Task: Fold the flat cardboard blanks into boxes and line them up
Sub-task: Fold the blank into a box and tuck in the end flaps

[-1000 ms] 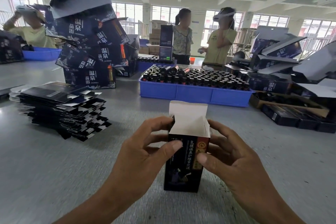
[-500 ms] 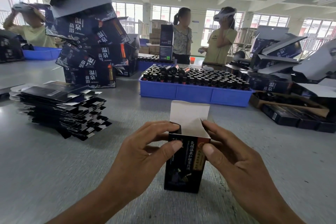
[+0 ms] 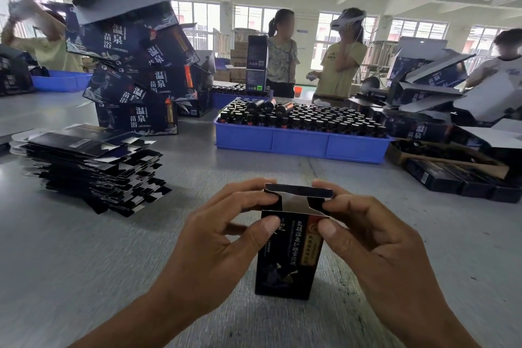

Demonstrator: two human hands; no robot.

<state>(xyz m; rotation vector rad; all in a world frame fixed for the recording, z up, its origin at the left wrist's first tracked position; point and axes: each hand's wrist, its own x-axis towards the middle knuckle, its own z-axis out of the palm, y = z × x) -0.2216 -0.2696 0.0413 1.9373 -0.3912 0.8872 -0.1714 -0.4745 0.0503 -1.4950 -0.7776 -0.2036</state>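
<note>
So both hands are on one small dark box, which stands upright on the grey table right in front of the person. The left hand has its thumb on the front face near the top edge, fingers curled round the left side and up onto the top flap. The right hand mirrors it: thumb on the front near the top right corner, fingers wrapped over the flap's right end. That flap is bent forward over the open mouth, not tucked in yet, pale inside showing underneath. Whether the side tabs are fully folded in, I honestly can't tell, the fingers cover them.

Out past the left hand is a messy stack of flat blanks. Beyond that, a leaning tower of big dark cartons. Straight ahead of the box sits a blue tray packed with dark bottles. Off past the right hand there's more dark packaging in a cardboard tray. A few people stand further back.
</note>
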